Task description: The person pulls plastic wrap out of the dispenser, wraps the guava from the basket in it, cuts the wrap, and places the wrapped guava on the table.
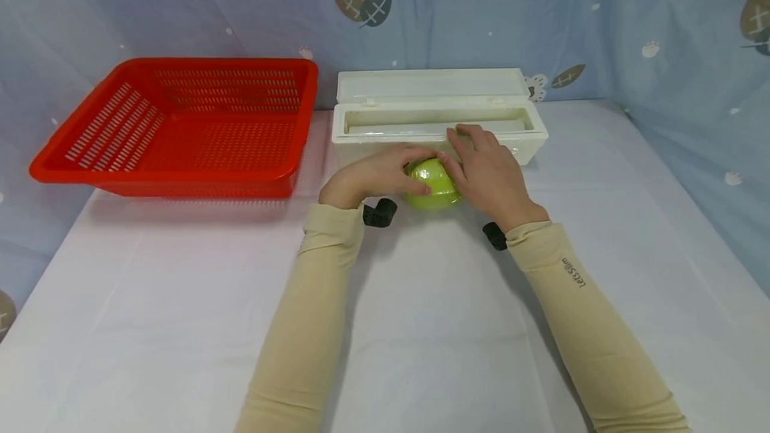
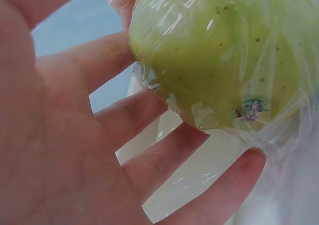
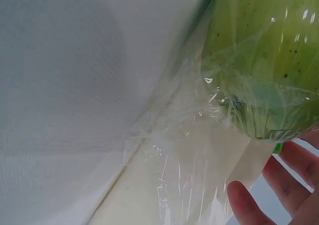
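A round yellow-green fruit (image 1: 434,184), wrapped in clear plastic film, is at the front of a white lidded box (image 1: 367,149). In the left wrist view, dark specks and a brownish scar mark the fruit (image 2: 224,51). My left hand (image 1: 381,172) holds its left side, thumb in front and fingers spread around it. My right hand (image 1: 490,176) has its thumb at the fruit's upper right and its fingers reaching over the box's front rim. Loose film (image 3: 184,155) stretches from fruit to box in the right wrist view. A small green piece (image 3: 278,148) shows by the right fingertips.
A red slotted plastic basket (image 1: 222,182) stands on the left of the white-covered table (image 1: 439,326). The box's lid (image 1: 430,85) is raised at the back, showing a pale bar or roll inside. A blue patterned cloth (image 1: 469,12) hangs behind.
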